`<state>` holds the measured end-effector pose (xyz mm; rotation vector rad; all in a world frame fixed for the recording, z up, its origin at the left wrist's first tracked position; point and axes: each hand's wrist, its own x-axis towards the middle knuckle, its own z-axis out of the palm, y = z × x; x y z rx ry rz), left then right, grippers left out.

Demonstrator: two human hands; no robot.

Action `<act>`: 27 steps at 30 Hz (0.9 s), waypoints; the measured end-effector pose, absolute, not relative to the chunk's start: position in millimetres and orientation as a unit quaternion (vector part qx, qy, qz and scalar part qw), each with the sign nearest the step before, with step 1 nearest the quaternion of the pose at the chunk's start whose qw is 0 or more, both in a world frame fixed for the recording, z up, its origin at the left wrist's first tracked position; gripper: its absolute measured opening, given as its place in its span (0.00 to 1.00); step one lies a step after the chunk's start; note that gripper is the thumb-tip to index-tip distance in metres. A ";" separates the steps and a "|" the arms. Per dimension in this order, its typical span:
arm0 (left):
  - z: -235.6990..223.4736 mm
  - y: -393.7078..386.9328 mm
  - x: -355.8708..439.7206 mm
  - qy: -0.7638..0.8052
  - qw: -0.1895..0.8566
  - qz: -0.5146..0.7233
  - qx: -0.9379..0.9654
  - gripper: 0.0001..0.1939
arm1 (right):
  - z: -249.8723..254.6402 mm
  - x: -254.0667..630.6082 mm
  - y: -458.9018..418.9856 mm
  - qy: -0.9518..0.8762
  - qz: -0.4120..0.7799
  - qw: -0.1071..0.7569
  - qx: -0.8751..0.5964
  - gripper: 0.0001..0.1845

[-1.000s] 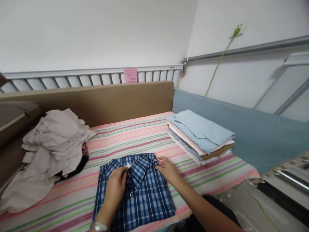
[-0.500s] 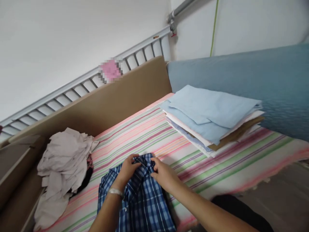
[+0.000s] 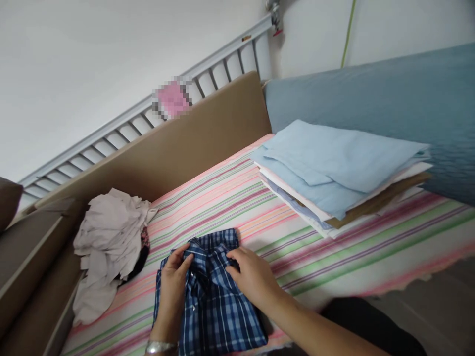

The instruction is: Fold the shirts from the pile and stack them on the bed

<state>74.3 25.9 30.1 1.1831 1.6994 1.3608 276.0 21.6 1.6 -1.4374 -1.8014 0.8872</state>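
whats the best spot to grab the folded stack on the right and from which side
Probably the near edge of the folded stack, from the person's side, fingers under the lowest layer: the layers lie flat and loose, and the blue backrest crowds the far side.

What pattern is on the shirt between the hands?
A blue plaid with white lines on the shirt, seen best in the current head view.

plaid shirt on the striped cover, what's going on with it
A person's left hand and right hand are both at the collar of the blue plaid shirt, which lies folded on the striped cover. A neat stack of folded clothes lies to the right, and a crumpled light garment is heaped to the left.
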 end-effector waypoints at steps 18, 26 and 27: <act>48.8 60.3 123.1 0.440 0.020 0.010 0.898 0.21 | -3.0 276.0 3.2 -0.727 0.324 0.276 -0.539 0.22; 66.2 81.5 146.8 0.462 -0.052 -0.166 0.869 0.20 | 3.0 282.8 9.1 -0.729 0.348 0.245 -0.536 0.14; 68.1 81.7 146.2 0.462 -0.057 -0.176 0.868 0.20 | 3.5 283.6 8.7 -0.730 0.346 0.242 -0.538 0.13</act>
